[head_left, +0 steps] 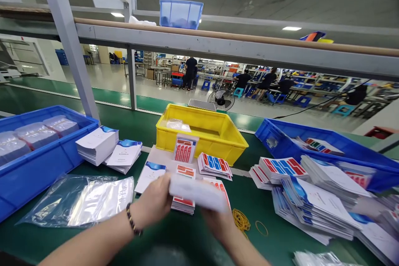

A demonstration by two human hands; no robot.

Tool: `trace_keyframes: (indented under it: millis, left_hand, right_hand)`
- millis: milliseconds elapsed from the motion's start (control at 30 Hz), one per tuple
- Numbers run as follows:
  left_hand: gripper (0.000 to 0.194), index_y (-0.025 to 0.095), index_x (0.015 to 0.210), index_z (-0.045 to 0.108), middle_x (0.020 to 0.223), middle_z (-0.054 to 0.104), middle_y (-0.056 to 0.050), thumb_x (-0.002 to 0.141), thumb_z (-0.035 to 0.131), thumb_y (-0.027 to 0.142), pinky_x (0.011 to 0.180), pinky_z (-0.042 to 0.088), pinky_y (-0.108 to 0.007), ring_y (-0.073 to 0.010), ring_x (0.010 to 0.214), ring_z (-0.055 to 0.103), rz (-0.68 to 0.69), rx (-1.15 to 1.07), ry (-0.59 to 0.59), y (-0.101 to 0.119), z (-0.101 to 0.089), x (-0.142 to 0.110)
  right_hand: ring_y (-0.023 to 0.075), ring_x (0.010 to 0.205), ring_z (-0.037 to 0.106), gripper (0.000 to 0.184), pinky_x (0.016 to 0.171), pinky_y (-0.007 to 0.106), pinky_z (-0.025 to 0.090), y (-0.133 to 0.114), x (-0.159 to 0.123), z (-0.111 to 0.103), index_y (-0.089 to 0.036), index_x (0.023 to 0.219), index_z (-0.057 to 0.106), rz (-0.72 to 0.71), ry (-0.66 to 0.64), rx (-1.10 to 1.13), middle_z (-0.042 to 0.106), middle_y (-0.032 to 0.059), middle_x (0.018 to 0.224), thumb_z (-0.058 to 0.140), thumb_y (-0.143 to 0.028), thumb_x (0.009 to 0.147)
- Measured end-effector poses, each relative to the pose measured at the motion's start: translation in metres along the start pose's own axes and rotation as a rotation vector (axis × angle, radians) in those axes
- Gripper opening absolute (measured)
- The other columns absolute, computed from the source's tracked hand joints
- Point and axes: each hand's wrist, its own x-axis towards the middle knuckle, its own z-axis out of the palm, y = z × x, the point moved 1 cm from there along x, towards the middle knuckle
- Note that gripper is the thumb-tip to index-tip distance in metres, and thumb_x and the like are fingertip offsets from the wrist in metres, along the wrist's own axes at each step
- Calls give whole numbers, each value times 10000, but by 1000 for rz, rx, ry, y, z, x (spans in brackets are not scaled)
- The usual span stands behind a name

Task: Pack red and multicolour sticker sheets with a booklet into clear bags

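Observation:
My left hand and my right hand both grip a blurred white packet, held level just above the green table near its front edge. Under the packet lies a small stack of red-and-white cards. Just beyond it are a white and blue booklet, an upright red card pack and a fanned pile of red and blue cards. A dark bead bracelet sits on my left wrist.
A yellow bin stands behind the cards. A blue bin of bagged items is at left and a blue bin at right. Clear plastic bags, booklet stacks, leaflet piles and rubber bands lie around. People work far behind.

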Motion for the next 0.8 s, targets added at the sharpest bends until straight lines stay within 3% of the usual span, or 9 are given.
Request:
trace_keyframes:
  millis: [100,167,267,433,600,667,733,800]
  left_hand:
    - [358,131,1101,528,1076,590,-137,751,509,205,943,368,-406,-291,1049,509,176,381,17,9,-4,63]
    - [395,130,1146,486,1096,580,-141,752,497,166,927,378,-395,-285,1045,515,177,413,32,3,-3,97]
    - [431,156,1169,465,1133,573,-128,741,498,117,921,384,-367,-270,1058,519,151,426,45,-19,1,130]
    - [461,142,1148,478,1081,616,-139,698,542,69,877,412,-324,-257,1012,561,19,433,18,-66,11,152]
    - [420,116,1072,498,1078,608,-177,668,607,79,931,358,-370,-295,1076,528,-106,402,62,-90,13,166]
    - [507,111,1140,454,1223,510,-196,662,622,88,1007,273,-382,-303,1210,409,-114,349,125,-91,12,171]
    - [646,94,1265,326,1365,341,-221,690,619,125,1055,191,-393,-304,1306,258,-113,262,197,-91,13,176]
    - [703,79,1334,199,1407,258,-239,754,580,193,1062,184,-404,-298,1324,217,-108,133,226,-91,17,180]
  right_hand:
    - [260,988,596,298,858,379,459,11,64,-16,-229,999,632,180,11,-145,676,61,1002,464,-358,789]
    - [275,951,607,304,805,371,466,24,94,-16,-204,1015,625,256,23,-187,679,82,984,504,-343,772]
    - [291,915,615,265,771,366,459,49,117,-4,-180,959,645,353,20,-223,685,100,938,568,-295,733]
    - [219,806,643,166,697,291,474,88,122,30,-163,869,653,499,-74,-174,691,50,819,631,-201,709]
    - [164,841,614,191,770,357,480,107,127,49,-139,936,597,611,-63,-79,636,42,942,573,-300,837]
    - [216,940,596,223,829,372,450,110,133,50,-138,941,597,638,-8,-32,632,79,992,649,-251,755]
    - [266,1039,556,390,877,378,417,110,139,50,-118,1023,567,656,58,35,614,130,1069,687,-192,659]
    - [269,1074,540,509,884,376,417,108,143,52,-98,1133,498,662,111,130,591,153,1131,653,-196,658]
